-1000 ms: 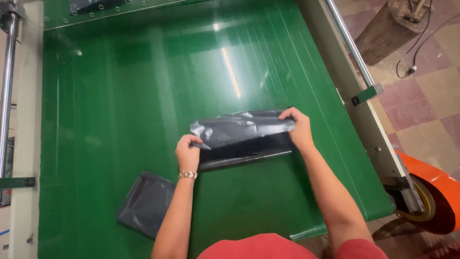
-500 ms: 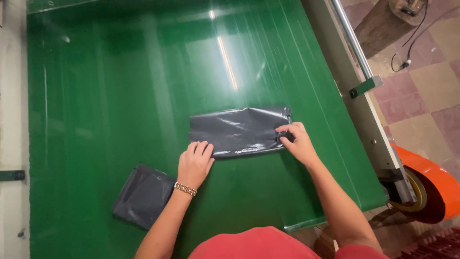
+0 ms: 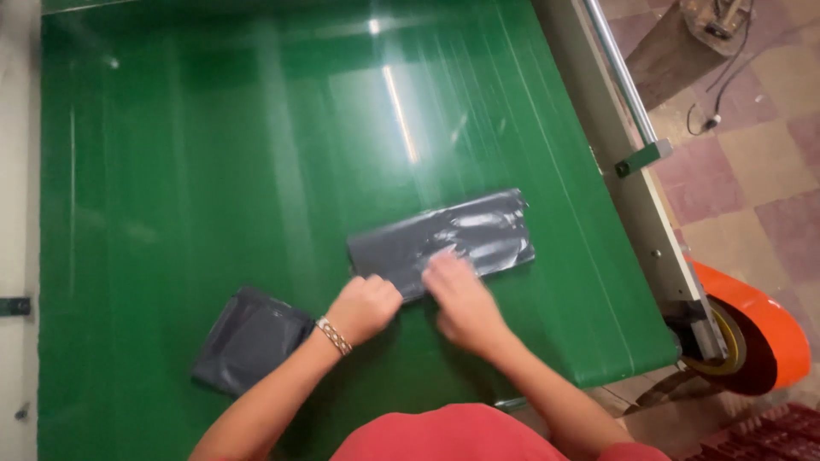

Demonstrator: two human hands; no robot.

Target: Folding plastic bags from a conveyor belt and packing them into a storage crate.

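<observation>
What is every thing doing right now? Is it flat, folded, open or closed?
grey bag: lying flat on the belt, wrinkled, both hands at its near edge.
folded grey bag: folded, lying apart beside the left arm.
left hand: curled, on the bag's corner.
right hand: blurred, pressing the bag's edge.
green belt: shiny, mostly bare.
</observation>
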